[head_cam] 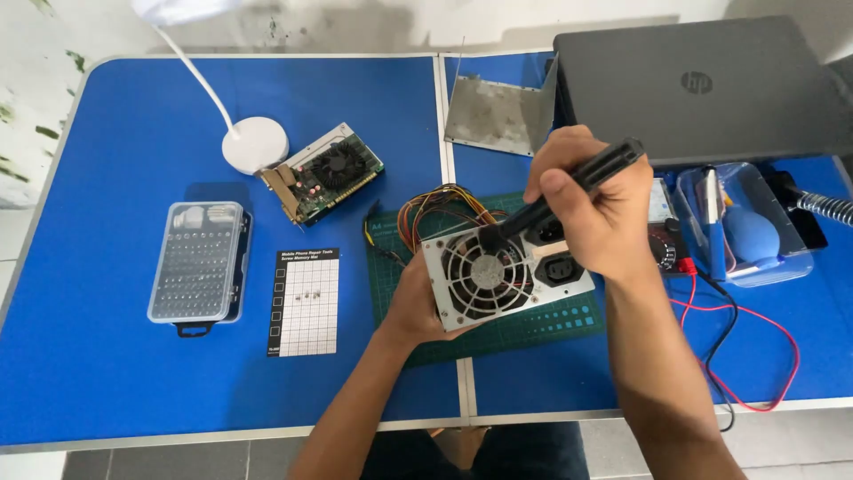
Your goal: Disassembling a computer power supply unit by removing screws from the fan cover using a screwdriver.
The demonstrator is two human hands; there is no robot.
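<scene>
Brush (569,191) tight in right hand (595,209)

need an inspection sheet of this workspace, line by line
surface: blue folding table with a green cutting mat on it
job's things: silver power supply unit, tilted up, fan grille facing the camera; black brush at the grille
clutter: graphics card, screwdriver bit case, screw mat, metal plate, closed laptop, blue air blower in a clear tray
grips: left hand steadies the unit; right hand holds the brush
cables: unit's wire bundle; red and black leads
surroundings: white lamp base, pale floor
</scene>
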